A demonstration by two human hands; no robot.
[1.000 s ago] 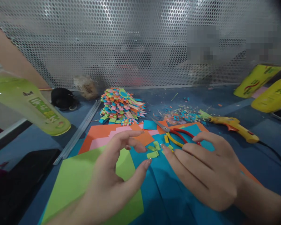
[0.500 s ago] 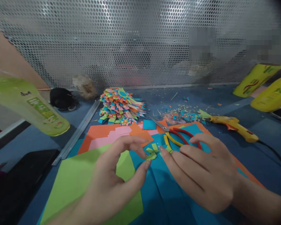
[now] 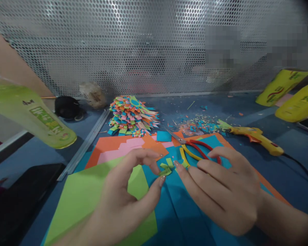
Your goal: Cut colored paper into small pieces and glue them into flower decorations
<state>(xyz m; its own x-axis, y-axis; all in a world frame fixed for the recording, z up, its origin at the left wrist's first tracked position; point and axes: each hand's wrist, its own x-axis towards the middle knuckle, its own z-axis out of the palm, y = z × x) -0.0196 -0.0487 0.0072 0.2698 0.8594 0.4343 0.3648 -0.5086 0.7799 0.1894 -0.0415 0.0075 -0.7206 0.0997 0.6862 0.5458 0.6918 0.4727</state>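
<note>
Between my left hand's (image 3: pixel 133 191) thumb and index fingertips is a small bundle of folded green paper strips (image 3: pixel 165 171), pinched over blue paper. My right hand (image 3: pixel 223 191) faces it with its back toward me and fingers bent. Its foremost fingertip rests against a small green paper piece (image 3: pixel 185 163); the thumb is hidden, so the grip shows only in part. Scissors (image 3: pixel 181 140) with red and yellow handles lie just beyond the right hand, which partly covers the handles. A green sheet (image 3: pixel 92 194) and blue sheets (image 3: pixel 174 218) lie under my hands.
A multicoloured folded-paper piece (image 3: pixel 130 116) stands behind the sheets. Paper scraps (image 3: pixel 200 123) lie beside a yellow glue gun (image 3: pixel 256 136) with a black cord. Bottles (image 3: pixel 41 116) stand left and right. A clear ruler-like strip (image 3: pixel 84 147) and black phone-like object (image 3: pixel 23 198) lie left.
The green strips at my left fingertips have shifted and tilted slightly. Both hands stay almost in place.
</note>
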